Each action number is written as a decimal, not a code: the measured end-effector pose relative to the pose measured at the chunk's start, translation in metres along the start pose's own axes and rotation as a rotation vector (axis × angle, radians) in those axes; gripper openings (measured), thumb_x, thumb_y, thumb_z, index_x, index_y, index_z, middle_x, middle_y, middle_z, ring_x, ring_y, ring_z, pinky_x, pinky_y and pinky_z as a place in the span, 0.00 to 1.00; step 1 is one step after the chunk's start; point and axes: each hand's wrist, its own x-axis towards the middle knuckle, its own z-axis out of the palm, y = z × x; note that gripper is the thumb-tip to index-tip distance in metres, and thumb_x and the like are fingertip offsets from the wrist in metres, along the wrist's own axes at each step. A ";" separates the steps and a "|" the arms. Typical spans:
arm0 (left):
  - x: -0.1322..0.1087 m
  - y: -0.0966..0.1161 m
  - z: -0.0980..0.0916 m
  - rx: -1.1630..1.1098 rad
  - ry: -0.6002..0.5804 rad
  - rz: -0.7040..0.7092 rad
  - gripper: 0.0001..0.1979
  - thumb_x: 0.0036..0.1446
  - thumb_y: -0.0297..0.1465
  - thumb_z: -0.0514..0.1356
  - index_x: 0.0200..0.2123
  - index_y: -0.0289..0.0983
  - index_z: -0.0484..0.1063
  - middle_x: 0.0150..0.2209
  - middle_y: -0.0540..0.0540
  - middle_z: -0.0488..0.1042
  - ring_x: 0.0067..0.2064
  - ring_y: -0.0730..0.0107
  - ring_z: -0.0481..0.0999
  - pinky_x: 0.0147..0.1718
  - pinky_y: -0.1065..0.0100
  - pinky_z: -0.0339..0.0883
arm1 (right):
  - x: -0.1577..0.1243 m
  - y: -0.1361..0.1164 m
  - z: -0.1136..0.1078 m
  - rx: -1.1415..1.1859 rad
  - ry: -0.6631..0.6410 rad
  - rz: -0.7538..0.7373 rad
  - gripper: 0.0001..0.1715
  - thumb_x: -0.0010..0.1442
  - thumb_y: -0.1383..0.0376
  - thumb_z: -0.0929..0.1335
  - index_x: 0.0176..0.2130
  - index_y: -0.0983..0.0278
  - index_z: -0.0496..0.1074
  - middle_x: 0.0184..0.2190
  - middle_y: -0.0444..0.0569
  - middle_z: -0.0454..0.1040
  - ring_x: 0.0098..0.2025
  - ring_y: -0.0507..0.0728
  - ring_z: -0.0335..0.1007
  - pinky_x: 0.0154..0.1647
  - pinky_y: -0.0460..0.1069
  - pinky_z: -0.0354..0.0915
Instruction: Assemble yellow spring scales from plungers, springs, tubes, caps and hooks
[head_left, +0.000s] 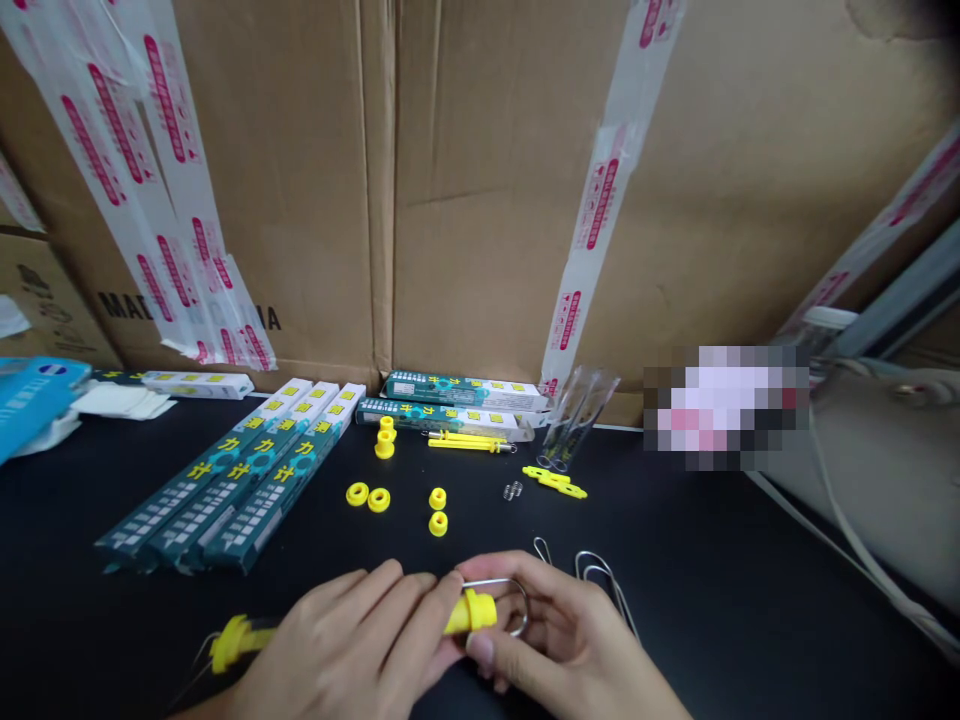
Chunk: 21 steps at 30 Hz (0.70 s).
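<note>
My left hand [352,635] is wrapped round the middle of a tubular spring scale [481,610], whose label-type boxes lie behind. Its yellow end caps stick out on both sides of the hand, the left one [230,644] with thin wire at its tip. At the right cap, my right hand [577,625] pinches with thumb and fingers about the cap and a bent metal wire hook [526,604]. That hook curves round the cap's end. Most of the tube is hidden under the left fingers. Loose wire hooks [600,568] lie just beyond my right hand.
Yellow caps [438,524], yellow rings [379,499], small springs [512,491], yellow flat tabs [555,481], yellow rods [469,441] and clear tubes [577,425] lie beyond my hands. Three long boxes [281,475] are at left. Cardboard cartons [487,200] wall the back; a cable [847,540] runs at right.
</note>
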 end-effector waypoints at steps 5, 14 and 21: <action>-0.006 0.002 0.001 0.014 0.063 0.008 0.26 0.77 0.25 0.39 0.37 0.37 0.76 0.28 0.56 0.84 0.28 0.73 0.82 0.28 0.68 0.69 | 0.000 -0.001 -0.003 -0.066 -0.020 -0.017 0.23 0.53 0.56 0.80 0.46 0.60 0.78 0.38 0.47 0.83 0.41 0.56 0.78 0.46 0.49 0.71; -0.001 0.006 0.007 0.037 0.013 -0.051 0.17 0.72 0.41 0.53 0.53 0.40 0.75 0.34 0.47 0.82 0.39 0.66 0.82 0.41 0.71 0.75 | -0.001 0.007 0.002 0.063 0.083 0.011 0.17 0.40 0.65 0.85 0.30 0.61 0.80 0.29 0.41 0.80 0.35 0.54 0.73 0.38 0.44 0.68; -0.009 0.006 0.009 0.040 0.027 -0.012 0.15 0.75 0.34 0.50 0.47 0.37 0.76 0.30 0.51 0.82 0.32 0.70 0.82 0.33 0.73 0.73 | 0.002 -0.002 -0.001 0.108 0.015 0.057 0.17 0.41 0.67 0.85 0.31 0.62 0.81 0.28 0.40 0.80 0.29 0.49 0.71 0.33 0.42 0.68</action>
